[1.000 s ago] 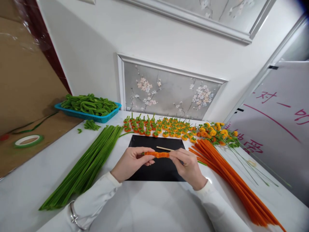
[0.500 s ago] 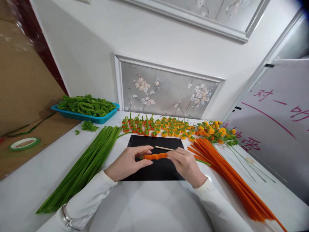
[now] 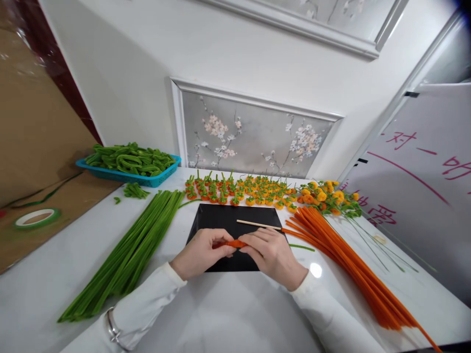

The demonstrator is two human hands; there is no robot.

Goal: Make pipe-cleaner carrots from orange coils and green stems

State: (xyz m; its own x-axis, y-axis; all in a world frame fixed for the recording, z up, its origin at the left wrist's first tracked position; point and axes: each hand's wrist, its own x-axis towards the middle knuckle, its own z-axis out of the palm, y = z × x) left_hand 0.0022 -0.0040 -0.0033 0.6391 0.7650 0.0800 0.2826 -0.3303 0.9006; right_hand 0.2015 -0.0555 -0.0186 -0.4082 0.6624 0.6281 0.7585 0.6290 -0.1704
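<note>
An orange fuzzy coil (image 3: 235,243) is pinched between both hands over the black mat (image 3: 221,215). My left hand (image 3: 202,251) holds its left end with thumb and fingertips. The fingers of my right hand (image 3: 274,252) are closed round the right end and hide part of it. A thin wooden stick (image 3: 257,224) lies on the mat just beyond my right hand. From under that hand a green stem (image 3: 302,247) sticks out to the right.
Green stems (image 3: 125,255) lie left, orange stems (image 3: 353,269) right. Small orange and yellow pieces with green tops (image 3: 235,191) stand behind the mat, beside yellow flowers (image 3: 324,196). A blue basket (image 3: 154,180) of green loops and green tape (image 3: 37,218) are at the left.
My left hand has closed onto the coil, where its fingers were apart before. Both hands have come closer together and slightly nearer to me, covering more of the coil.
</note>
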